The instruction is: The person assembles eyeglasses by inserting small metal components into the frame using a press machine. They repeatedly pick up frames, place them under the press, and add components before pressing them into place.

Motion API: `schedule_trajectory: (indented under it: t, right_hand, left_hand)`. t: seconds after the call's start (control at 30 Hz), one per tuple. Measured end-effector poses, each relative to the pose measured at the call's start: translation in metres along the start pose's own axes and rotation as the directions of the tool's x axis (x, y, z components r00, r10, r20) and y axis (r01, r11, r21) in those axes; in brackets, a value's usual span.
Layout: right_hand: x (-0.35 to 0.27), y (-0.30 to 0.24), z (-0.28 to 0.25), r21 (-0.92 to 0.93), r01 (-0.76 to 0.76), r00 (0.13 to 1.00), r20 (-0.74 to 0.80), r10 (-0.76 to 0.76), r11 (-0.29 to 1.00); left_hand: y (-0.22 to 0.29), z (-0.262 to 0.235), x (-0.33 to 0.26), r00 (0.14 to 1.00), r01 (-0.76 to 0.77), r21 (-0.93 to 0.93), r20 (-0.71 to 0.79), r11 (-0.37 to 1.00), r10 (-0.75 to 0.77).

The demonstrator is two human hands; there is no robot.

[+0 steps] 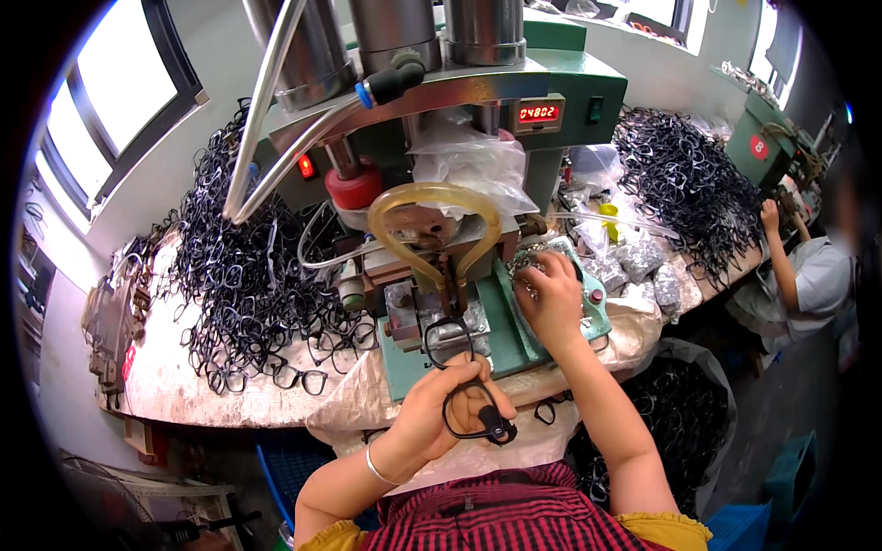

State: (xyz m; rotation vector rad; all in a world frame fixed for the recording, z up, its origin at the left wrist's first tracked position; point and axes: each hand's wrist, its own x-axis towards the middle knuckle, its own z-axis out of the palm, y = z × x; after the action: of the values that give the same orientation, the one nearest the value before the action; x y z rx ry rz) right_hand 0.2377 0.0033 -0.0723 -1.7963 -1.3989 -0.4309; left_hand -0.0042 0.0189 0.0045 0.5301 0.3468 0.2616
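Your left hand (439, 411) was closed around a black spectacle frame front (464, 381), thumb and fingers pinching one rim; the far lens ring stood up against the metal fixture (439, 323) at the near face of the press, and the near ring with its small end piece hung toward your body. Judged: you held it by one rim so the other stayed free to seat on the fixture. Your right hand (549, 296) lay to the right and slightly farther off, fingers curled down into a heap of small bright metal parts (524, 262) on the green base plate (514, 335); whether the fingertips had hold of a part could not be told. That heap sat just beside the fixture, apparently for a short reach. Above the fixture hung a loop of yellowish tubing (432, 197), and above that the green pneumatic press (478, 83) with grey cylinders, a red digit counter and a lit red lamp. A clear plastic bag (473, 161) hung at the machine head. To the left, a large tangled pile of black frames (243, 275) covered the cloth-topped bench (211, 395). To the far right lay a second pile of frames (684, 188), foil-wrapped bundles, and another person (808, 275) seated at a second green machine (763, 138).
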Motion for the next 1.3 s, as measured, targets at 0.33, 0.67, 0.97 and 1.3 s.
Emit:
schedule_trajectory:
  t: [0.33, 0.67, 0.97, 1.3]
  right_hand:
    - [-0.057, 0.022, -0.027, 0.33, -0.451, 0.873, -0.028, 0.486, 0.829]
    - [-0.006, -0.003, 0.008, 0.706, -0.414, 0.857, 0.09, 0.507, 0.574]
    - [-0.069, 0.012, -0.076, 0.176, -0.364, 0.918, -0.101, 0.385, 0.915]
    - [0.007, -0.081, -0.035, 0.636, -0.207, 0.977, 0.099, 0.187, 0.743]
  left_hand:
    - [0.016, -0.091, -0.152, 0.273, 0.041, 0.964, -0.265, 0.264, 0.925]
    - [0.084, -0.169, -0.133, 0.4, 0.745, 0.551, 0.082, -0.375, 0.913]
    - [0.049, -0.248, -0.116, 0.306, 0.068, 0.943, -0.332, 0.327, 0.892]
    - [0.079, -0.16, -0.033, 0.302, -0.414, 0.783, -0.364, 0.465, 0.881]
